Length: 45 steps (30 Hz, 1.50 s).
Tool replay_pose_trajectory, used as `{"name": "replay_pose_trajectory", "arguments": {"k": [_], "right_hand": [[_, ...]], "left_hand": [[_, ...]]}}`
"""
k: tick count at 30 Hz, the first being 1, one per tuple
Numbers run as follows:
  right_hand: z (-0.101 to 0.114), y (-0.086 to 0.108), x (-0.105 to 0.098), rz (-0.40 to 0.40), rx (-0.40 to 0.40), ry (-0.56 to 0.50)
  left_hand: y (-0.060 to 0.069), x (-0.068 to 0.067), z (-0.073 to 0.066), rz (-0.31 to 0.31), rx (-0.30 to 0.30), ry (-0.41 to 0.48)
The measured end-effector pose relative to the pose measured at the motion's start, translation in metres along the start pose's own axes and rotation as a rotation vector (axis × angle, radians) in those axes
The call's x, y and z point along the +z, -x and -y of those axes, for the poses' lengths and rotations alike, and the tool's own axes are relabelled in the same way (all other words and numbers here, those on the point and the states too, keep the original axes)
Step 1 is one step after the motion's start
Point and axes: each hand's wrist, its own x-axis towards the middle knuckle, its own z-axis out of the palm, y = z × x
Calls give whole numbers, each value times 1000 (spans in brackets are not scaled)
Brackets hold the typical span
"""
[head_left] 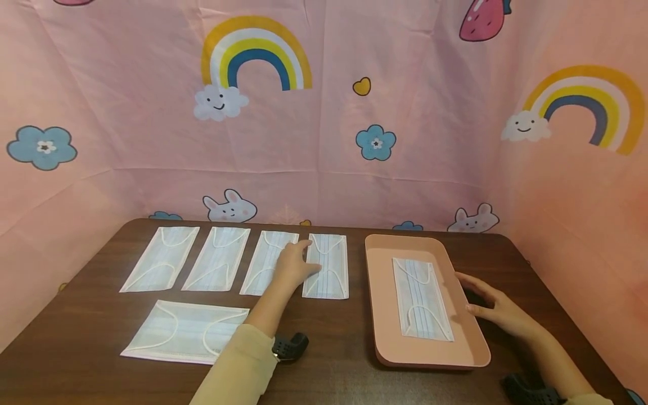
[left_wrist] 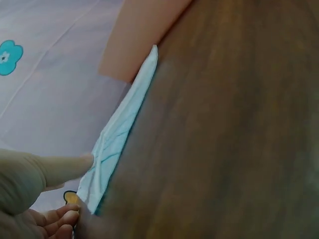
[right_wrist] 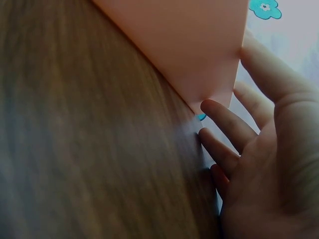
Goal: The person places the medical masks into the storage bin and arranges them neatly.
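Observation:
My left hand point(head_left: 293, 265) reaches over the back row of face masks, thumb and fingers spread apart. Its fingertips are at the left edge of the rightmost mask in that row point(head_left: 326, 275). In the left wrist view, the thumb is beside the end of a pale blue mask point(left_wrist: 114, 144), and nothing is pinched. A pink tray point(head_left: 377, 315) stands right of the row, with one mask point(head_left: 422, 298) lying in it, ear loops up. My right hand point(head_left: 506, 316) touches the tray's right side with loosely extended fingers, as the right wrist view also shows against the tray wall point(right_wrist: 194, 50).
Left of that mask lie three more upright masks, the nearest point(head_left: 258, 275) partly behind my left hand. A wider mask point(head_left: 187, 332) lies sideways at the front left, partly covered by my sleeve. Pink printed cloth point(head_left: 324, 140) surrounds the brown table point(head_left: 334, 349).

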Motion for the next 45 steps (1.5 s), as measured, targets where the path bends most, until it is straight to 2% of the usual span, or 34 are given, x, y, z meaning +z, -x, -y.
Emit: {"name": "replay_pose_trajectory", "arguments": {"k": [4,8,22,32,45], "right_hand": [[0,0,1,4,-2,-8],[0,0,0,-4,-12,-4],[-1,1,-1,-5,19,-9],[2,-1,-5,17,24,4],[0,-1,-3,6,6,7]], "left_hand": [[1,2,-1,-14,2,-47],[2,3,-5,-15,6,-53],[2,4,-11,26,-26,-1],[-5,0,-5,79,-3,18],[-7,-6,0,82,-6,84]]}}
